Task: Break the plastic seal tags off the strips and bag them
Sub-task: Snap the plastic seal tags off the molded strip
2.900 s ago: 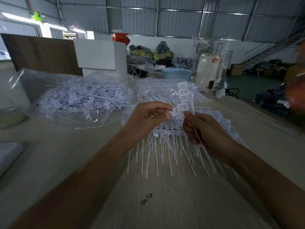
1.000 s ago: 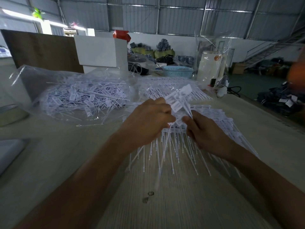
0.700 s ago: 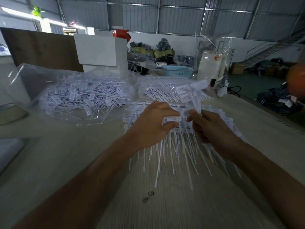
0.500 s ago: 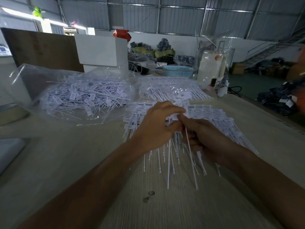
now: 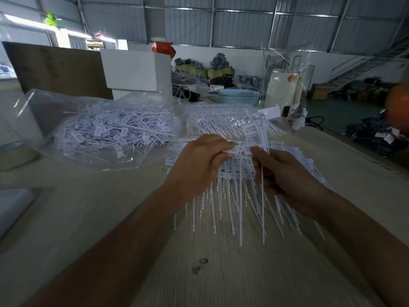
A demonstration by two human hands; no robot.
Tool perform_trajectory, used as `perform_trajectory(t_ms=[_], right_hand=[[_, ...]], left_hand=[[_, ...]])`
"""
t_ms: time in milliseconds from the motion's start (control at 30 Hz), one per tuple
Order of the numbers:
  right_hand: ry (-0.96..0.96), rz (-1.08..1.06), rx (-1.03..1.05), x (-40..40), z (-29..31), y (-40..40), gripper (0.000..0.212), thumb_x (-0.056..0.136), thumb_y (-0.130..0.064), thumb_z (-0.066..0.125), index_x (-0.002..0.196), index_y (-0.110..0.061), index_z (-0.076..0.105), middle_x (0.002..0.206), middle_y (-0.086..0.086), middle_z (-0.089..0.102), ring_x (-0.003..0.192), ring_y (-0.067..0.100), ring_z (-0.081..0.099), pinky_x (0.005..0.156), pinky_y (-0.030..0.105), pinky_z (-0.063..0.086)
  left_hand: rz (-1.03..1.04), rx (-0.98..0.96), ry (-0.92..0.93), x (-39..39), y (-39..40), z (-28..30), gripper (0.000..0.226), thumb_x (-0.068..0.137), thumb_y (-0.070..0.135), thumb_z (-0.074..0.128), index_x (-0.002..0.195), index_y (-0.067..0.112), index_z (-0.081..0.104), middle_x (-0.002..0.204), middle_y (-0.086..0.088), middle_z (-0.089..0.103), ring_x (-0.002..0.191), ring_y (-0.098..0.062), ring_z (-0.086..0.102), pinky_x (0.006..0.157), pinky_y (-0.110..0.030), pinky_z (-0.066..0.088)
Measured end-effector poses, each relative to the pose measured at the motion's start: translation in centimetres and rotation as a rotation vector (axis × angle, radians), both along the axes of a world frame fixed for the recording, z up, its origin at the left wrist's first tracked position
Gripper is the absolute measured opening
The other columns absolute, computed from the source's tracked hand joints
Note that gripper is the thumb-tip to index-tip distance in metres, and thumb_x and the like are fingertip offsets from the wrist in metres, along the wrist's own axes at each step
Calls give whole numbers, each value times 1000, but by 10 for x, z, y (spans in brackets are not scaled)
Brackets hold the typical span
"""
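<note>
Since half a second ago, the hands are drawn slightly apart. One seal tag (image 5: 238,150) is pinched by the left hand (image 5: 200,166) while the strip (image 5: 256,134) is gripped by the right hand (image 5: 281,173), above the table (image 5: 221,273). Snapping is underway; bagging in the bag (image 5: 106,134) is judged next.

The printing on the white plastic seal tags (image 5: 250,134) is too small and blurred to read. The left hand (image 5: 197,165) covers the near end of the white tag strip (image 5: 240,149) it pinches, so its fingertips there cannot be seen. The curled right hand (image 5: 285,173) hides the lower stems it holds. Right of that strip, a blurred orange round shape (image 5: 397,103) is cut by the picture's edge. Left of the strip, a clear plastic bag of loose tags (image 5: 106,131) shows only a tangle.
</note>
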State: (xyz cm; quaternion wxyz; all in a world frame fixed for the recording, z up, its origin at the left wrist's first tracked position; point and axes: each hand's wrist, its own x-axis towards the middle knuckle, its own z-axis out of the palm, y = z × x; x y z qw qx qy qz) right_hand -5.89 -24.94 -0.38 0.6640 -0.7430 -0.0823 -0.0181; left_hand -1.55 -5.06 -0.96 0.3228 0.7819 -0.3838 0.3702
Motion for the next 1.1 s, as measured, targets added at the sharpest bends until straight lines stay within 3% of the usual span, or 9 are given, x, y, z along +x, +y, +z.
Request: perform_trajectory(t_ms=[167, 333, 533, 633, 700, 800, 933, 1033, 1100], right_hand=[[-120, -38, -140, -2, 2, 0, 36, 101, -36, 50, 75, -11, 46, 59, 5, 38, 44, 11, 29, 42, 23, 27], [-350, -128, -419, -2, -1, 4, 33, 102, -33, 47, 72, -19, 47, 53, -10, 44, 44, 2, 39, 48, 17, 33], [-10, 69, 108, -1, -1, 5, 38, 91, -46, 56, 66, -21, 42, 63, 3, 18, 50, 15, 15, 42, 22, 19], [5, 178, 146, -1, 0, 4, 40, 99, -39, 49, 64, -23, 40, 67, 5, 14, 50, 14, 11, 42, 20, 20], [21, 169, 161, -1, 0, 3, 39, 102, -37, 46, 66, -21, 41, 66, 6, 21, 49, 15, 17, 42, 20, 27], [33, 111, 270, 0, 2, 6, 36, 102, -34, 49, 71, -16, 43, 63, 8, 47, 48, 19, 42, 45, 26, 42], [57, -6, 343, 2, 2, 4, 31, 104, -31, 46, 81, -10, 50, 76, 20, 67, 62, 30, 67, 55, 36, 56], [66, -4, 304, 2, 1, 3, 34, 106, -32, 42, 92, -4, 57, 90, 25, 73, 80, 36, 74, 63, 38, 60], [83, 40, 280, 1, -1, 5, 37, 105, -33, 45, 104, -1, 63, 92, 24, 73, 75, 34, 73, 59, 36, 58]], left_hand=[[-74, -97, 196, -2, -3, 0, 10, 91, 9, 67, 95, 7, 77, 79, 4, 72, 72, -3, 63, 67, -18, 51], [-120, -214, 449, -2, -6, -5, 22, 96, 13, 61, 76, 10, 71, 61, 5, 66, 51, -4, 58, 54, -19, 46], [-177, -351, 497, -4, -9, 0, 16, 96, 11, 61, 86, 7, 73, 64, -2, 66, 51, -12, 56, 50, -26, 48], [-128, -583, 611, -2, -7, 0, 16, 97, 7, 57, 89, 10, 70, 63, -3, 66, 48, -14, 53, 47, -28, 44], [10, -693, 572, 7, 5, 0, 17, 98, 9, 56, 88, 10, 70, 62, -2, 64, 47, -15, 50, 48, -28, 43], [194, -457, 260, 11, 20, -1, 17, 99, 18, 59, 97, 12, 76, 70, 4, 67, 56, -5, 58, 62, -26, 51], [66, -188, 15, 2, 1, -2, 26, 95, 4, 62, 120, 7, 70, 91, -8, 66, 75, -13, 59, 69, -14, 46], [-17, -28, -59, -5, -14, -5, 32, 92, -1, 62, 123, 4, 67, 98, -14, 63, 85, -22, 61, 71, -28, 51], [30, 85, -126, -9, -18, -7, 37, 87, -7, 65, 123, 1, 67, 104, -18, 63, 91, -29, 61, 68, -39, 56]])
